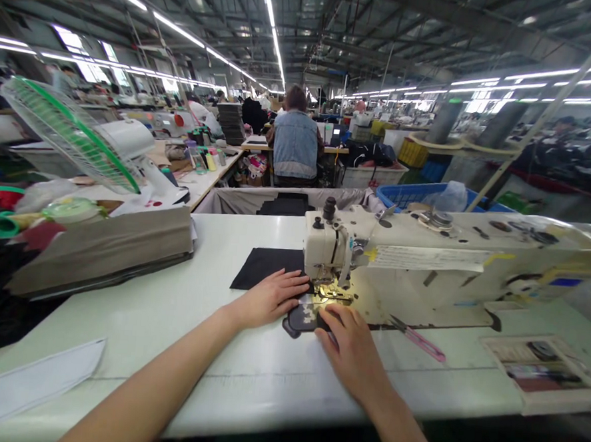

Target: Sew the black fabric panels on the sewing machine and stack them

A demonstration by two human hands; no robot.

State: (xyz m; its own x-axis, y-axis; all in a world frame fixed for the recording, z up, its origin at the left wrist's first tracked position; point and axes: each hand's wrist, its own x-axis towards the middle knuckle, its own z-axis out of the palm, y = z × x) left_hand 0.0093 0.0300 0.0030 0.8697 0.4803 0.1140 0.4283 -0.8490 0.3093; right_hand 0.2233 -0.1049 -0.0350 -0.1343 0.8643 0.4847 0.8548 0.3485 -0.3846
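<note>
My left hand lies flat with fingers stretched out, its fingertips on a black fabric piece at the left of the sewing machine's head. My right hand rests in front of the needle area, fingers bent and thumb apart; something dark shows under its fingertips, too small to make out. Between the two hands lies the lit metal needle plate. The white sewing machine stands over it, with its head just beyond my fingertips. Pink-handled scissors lie right of my right hand.
On the left, a stack of grey-brown panels stands beside a green-rimmed fan. A white strip lies at the front left. A small tray of tools sits at right. Beyond the table are a blue basket and a seated person.
</note>
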